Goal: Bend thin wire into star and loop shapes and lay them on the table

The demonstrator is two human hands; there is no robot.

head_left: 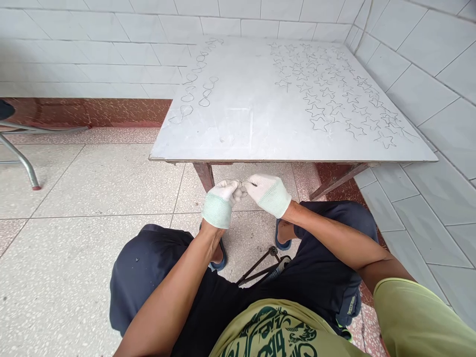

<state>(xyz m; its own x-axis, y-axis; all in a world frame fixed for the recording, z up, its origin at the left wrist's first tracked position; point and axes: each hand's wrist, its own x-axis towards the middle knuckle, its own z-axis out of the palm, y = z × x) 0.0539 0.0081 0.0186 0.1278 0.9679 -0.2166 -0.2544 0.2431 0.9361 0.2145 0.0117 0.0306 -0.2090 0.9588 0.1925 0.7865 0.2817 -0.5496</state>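
Both hands wear white knit gloves with pale green cuffs and meet in front of the table's near edge, over the gap between the knees. My left hand [223, 201] is closed, thumb and fingers pinched on a thin wire [244, 179]. My right hand [269, 193] pinches the same wire from the other side, its fingertips almost touching the left ones. Most of the wire is hidden by the gloves, so its shape cannot be made out. Star-shaped wire pieces [318, 122] lie in rows on the table's right side; looped, figure-eight wire pieces [204, 101] lie at its left.
A white-topped table [256, 144] on brown legs stands ahead against the tiled walls. On the left, a metal chair leg [26, 166] rests on the speckled floor [92, 198]. Below the hands, between the feet, is a dark folding metal frame [260, 265].
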